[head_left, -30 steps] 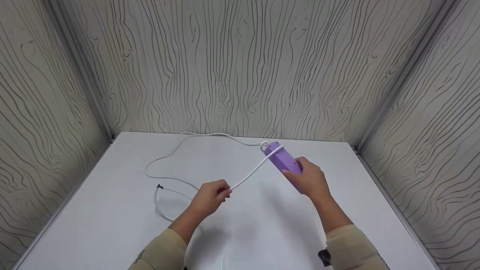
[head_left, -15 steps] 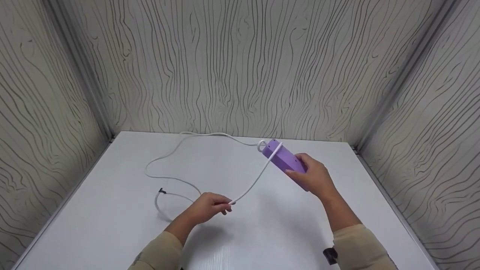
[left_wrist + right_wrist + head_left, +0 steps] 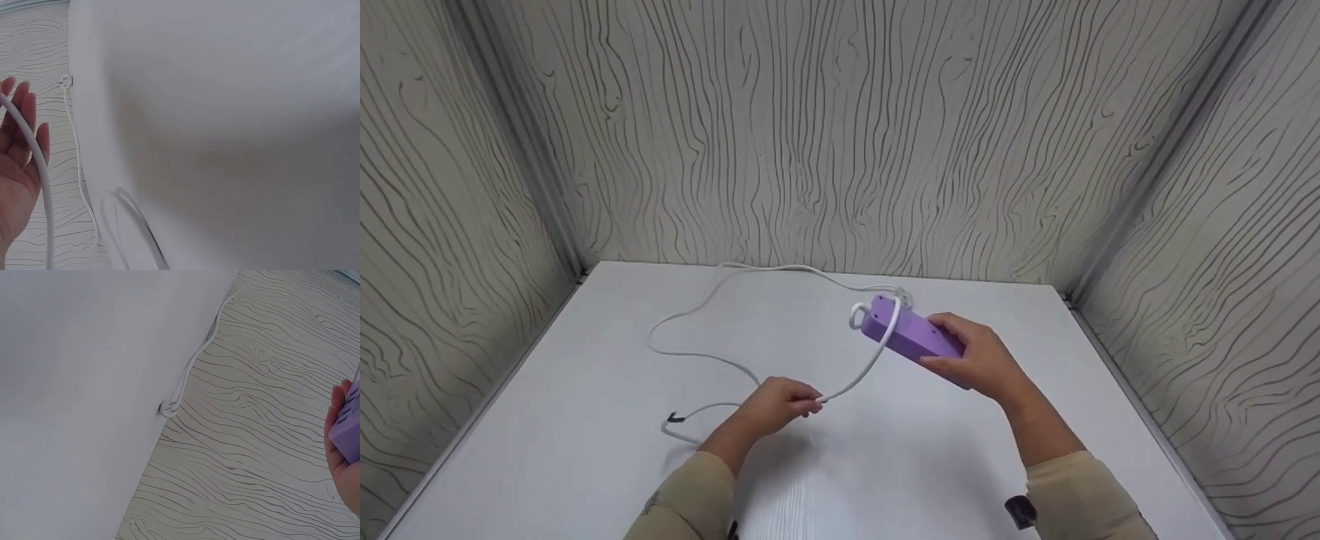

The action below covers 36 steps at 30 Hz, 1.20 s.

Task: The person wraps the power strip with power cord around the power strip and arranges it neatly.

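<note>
In the head view my right hand [image 3: 981, 361] grips a purple power strip [image 3: 911, 334] by its near end, holding it tilted over the table. Dark slots show on the power strip [image 3: 347, 436] in the right wrist view. The white cord [image 3: 861, 375] wraps over the strip's far end and makes a small loop there. My left hand [image 3: 778, 406] pinches this cord between thumb and fingers, left of the strip. Behind the strip, near the table's back edge, lies the white plug [image 3: 904, 298], seen also as a plug [image 3: 66, 81] in the left wrist view.
Slack cord [image 3: 667, 322] snakes across the left and back of the white table [image 3: 585, 420]. A cord bend with a small black tie [image 3: 676, 418] lies left of my left wrist. Wood-patterned panels [image 3: 810, 135] stand behind and on both sides.
The power strip has swung left and tilted flatter, uncovering the plug behind it. My left hand moved down, then slightly up, with the cord. The black tie has dropped lower.
</note>
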Motion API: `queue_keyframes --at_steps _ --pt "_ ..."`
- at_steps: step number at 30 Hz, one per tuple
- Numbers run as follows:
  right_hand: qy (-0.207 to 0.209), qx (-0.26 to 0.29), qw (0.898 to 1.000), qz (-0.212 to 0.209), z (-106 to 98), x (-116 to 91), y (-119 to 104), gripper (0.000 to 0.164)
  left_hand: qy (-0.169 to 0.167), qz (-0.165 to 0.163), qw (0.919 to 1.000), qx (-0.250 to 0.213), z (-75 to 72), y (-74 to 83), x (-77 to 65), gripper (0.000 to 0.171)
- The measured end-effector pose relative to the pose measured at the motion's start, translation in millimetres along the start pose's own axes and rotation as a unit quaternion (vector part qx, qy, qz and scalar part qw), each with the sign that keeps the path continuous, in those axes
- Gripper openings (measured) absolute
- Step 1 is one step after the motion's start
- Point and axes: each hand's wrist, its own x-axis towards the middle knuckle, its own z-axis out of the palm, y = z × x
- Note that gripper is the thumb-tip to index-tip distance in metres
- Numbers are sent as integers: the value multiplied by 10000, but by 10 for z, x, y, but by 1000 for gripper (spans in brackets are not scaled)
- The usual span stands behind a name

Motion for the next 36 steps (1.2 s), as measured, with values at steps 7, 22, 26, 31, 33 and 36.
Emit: queue_keyframes --at_steps 7,22,26,31,33,36 --pt "-174 27 9985 -515 41 -13 -49 52 465 -181 9977 467 -112 44 121 17" --pt "-578 -288 9910 -1173 121 -109 -186 54 887 -290 9883 1203 -174 208 254 15" --pt "-757 -413 9863 -1409 162 -123 -227 53 1180 -101 9827 1422 -204 226 251 15" --pt "-951 -537 9824 -1515 213 -133 -256 53 1431 -159 9766 1597 -248 288 254 16" --pt "-1008 -588 9806 -1577 228 -134 -257 53 1502 -235 9739 1687 -265 314 260 16" --pt "-1086 -647 9779 -1668 253 -130 -246 52 1584 -325 9705 1786 -291 345 279 16"
